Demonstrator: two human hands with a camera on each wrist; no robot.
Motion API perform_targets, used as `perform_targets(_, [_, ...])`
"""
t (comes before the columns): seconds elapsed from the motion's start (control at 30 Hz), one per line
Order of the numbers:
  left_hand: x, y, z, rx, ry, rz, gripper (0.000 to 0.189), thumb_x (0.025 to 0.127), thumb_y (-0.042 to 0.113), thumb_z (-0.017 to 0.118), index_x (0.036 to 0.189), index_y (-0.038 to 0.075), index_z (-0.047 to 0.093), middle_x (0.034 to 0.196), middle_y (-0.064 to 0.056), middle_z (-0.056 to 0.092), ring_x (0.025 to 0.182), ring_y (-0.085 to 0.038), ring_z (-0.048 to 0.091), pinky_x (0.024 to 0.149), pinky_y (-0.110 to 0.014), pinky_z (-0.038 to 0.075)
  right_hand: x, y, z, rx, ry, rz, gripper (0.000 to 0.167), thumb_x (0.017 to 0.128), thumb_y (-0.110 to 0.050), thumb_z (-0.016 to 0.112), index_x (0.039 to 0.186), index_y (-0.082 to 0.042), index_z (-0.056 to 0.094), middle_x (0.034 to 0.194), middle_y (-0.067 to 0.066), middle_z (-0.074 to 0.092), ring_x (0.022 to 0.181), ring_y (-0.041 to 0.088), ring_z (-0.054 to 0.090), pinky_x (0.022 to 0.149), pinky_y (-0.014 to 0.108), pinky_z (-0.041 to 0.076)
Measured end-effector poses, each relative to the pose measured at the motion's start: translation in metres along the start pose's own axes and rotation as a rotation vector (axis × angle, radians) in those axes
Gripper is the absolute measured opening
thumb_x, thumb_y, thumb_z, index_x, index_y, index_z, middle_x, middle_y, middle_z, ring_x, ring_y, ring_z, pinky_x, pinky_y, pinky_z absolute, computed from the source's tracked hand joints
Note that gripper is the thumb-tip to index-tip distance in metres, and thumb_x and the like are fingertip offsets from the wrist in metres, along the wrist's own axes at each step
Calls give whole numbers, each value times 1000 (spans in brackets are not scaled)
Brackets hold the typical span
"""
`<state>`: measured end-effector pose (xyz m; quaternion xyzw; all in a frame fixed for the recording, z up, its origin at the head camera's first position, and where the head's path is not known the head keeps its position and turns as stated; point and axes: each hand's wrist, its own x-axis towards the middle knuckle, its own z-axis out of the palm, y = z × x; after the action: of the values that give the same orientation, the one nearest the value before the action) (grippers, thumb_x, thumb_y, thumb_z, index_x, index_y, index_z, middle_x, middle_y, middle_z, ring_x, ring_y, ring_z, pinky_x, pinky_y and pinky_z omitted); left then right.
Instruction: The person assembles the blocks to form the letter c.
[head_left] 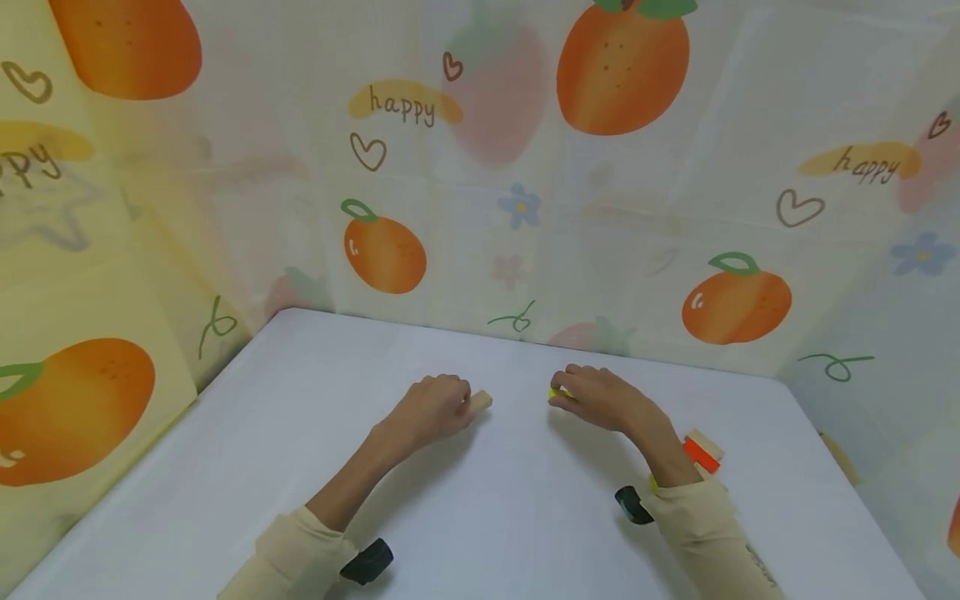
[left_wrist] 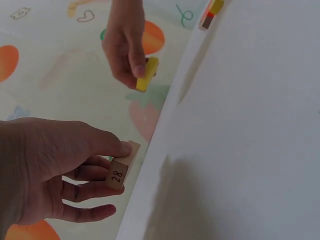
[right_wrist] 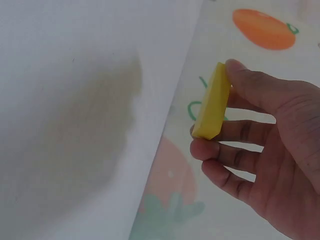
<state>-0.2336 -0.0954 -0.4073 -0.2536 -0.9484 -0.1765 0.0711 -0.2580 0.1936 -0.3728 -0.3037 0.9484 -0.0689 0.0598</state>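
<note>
My left hand [head_left: 435,408] pinches a plain wooden block [head_left: 480,403] between thumb and fingers, raised above the white table. The number 28 is written on the end of this wooden block [left_wrist: 117,175] in the left wrist view. Across from it, my right hand [head_left: 600,398] holds a yellow block [right_wrist: 213,106] by thumb and fingertips, also in the air. A gap separates the two blocks. Beside the right forearm lie several more blocks, among them an orange-red block [head_left: 701,455] and a plain wooden one [head_left: 706,442]; the sleeve partly hides a yellow one.
The white table [head_left: 510,517] reaches back to a cloth backdrop [head_left: 465,300] printed with oranges, hearts and the word happy. Dark wrist cameras stick out under the left sleeve [head_left: 300,550] and the right sleeve [head_left: 705,533]. Both hands cast shadows on the tabletop.
</note>
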Motion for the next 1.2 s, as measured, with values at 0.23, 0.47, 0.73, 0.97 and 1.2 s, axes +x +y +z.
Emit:
perform_targets(0.23, [-3, 6, 8, -14, -48, -35, 24, 91, 9, 70, 70, 10, 57, 66, 4, 43, 60, -11, 37, 53, -24, 31, 17, -10, 9, -72, 33, -57, 19, 101, -21, 69, 114, -7, 71, 98, 3, 68, 84, 17, 64, 77, 32, 55])
perform_targets(0.47, [-8, 13, 14, 17, -53, -32, 29, 87, 5, 68, 65, 11, 50, 64, 3, 39, 59, -12, 33, 51, -26, 29, 38, -24, 21, -129, -8, -84, 10, 102, -19, 67, 104, -9, 69, 91, 2, 64, 78, 16, 57, 72, 33, 51])
perform_targets(0.73, [-8, 19, 24, 87, -122, 0, 38, 85, 20, 84, 71, 13, 49, 66, 3, 43, 61, -13, 36, 51, -27, 35, 52, -31, 35, -166, -26, -114, 10, 101, -15, 68, 109, -11, 70, 94, 3, 66, 81, 18, 58, 75, 37, 53])
perform_targets(0.97, [-4, 21, 22, 59, -137, -82, 43, 84, 38, 87, 81, 12, 53, 66, 1, 48, 58, -13, 42, 51, -27, 37, 55, -34, 35, -123, -91, -55, 19, 102, -15, 67, 120, -10, 69, 100, 5, 64, 85, 20, 59, 81, 40, 54])
perform_targets(1.2, [4, 18, 22, -18, -188, -139, 34, 87, 34, 85, 79, 9, 64, 69, 3, 49, 60, -12, 44, 53, -26, 39, 54, -31, 33, -124, -108, -44, 21, 99, -10, 70, 119, -12, 68, 105, 4, 66, 92, 21, 63, 86, 40, 55])
